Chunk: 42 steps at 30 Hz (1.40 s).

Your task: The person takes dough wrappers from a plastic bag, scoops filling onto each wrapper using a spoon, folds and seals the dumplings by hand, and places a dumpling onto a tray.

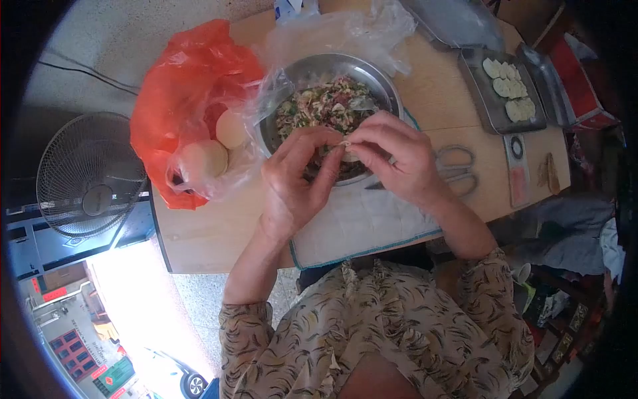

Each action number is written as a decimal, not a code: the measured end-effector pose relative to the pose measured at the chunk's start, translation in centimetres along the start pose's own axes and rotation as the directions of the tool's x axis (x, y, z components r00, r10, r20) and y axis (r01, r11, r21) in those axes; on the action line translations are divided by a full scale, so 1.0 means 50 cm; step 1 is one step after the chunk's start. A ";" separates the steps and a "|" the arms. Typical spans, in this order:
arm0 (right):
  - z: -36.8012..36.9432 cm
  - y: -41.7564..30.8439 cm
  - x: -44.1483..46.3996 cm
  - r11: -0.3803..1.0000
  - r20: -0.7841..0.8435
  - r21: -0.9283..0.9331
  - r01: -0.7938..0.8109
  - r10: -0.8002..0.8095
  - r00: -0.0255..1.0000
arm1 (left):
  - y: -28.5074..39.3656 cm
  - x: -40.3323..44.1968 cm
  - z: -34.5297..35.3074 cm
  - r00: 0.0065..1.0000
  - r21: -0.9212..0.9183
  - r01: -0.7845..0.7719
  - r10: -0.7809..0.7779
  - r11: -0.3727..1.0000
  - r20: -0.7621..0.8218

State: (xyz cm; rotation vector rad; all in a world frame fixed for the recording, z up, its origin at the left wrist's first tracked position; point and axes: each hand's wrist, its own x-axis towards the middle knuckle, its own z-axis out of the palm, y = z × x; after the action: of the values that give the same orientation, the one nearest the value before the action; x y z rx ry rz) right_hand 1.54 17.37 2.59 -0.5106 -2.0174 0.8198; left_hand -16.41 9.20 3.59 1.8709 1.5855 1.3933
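My left hand (297, 171) and my right hand (404, 158) meet over the near side of a steel bowl (391, 85). Fingertips of both are pinched together on a small pale dumpling (346, 143), mostly hidden by the fingers. Chopped meat and green filling (322, 110) lies in the bowl behind them. To the left, round stacks of pale dumpling wrappers (204, 161) sit in clear plastic inside a red bag (189, 80). Several dumplings (510, 88) rest in rows in a metal tray (490, 121) at the upper right.
Scissors (457, 171) lie right of the bowl, partly behind my right wrist. A white cloth (365, 233) with a green edge is spread under the bowl. Clear plastic (339, 32) lies behind the bowl. A fan (93, 176) stands at the left, beyond the table edge.
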 end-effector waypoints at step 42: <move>-0.004 -0.003 -0.005 0.923 0.022 0.337 -0.186 0.190 0.982 | -0.001 0.011 -0.102 0.949 -0.164 0.270 -0.234 0.949 0.213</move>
State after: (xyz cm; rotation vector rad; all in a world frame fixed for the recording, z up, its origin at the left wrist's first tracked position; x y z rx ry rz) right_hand 1.81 17.19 2.64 -0.5128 -1.7835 1.2513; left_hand -20.64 8.00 6.22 1.5740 1.4788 1.1717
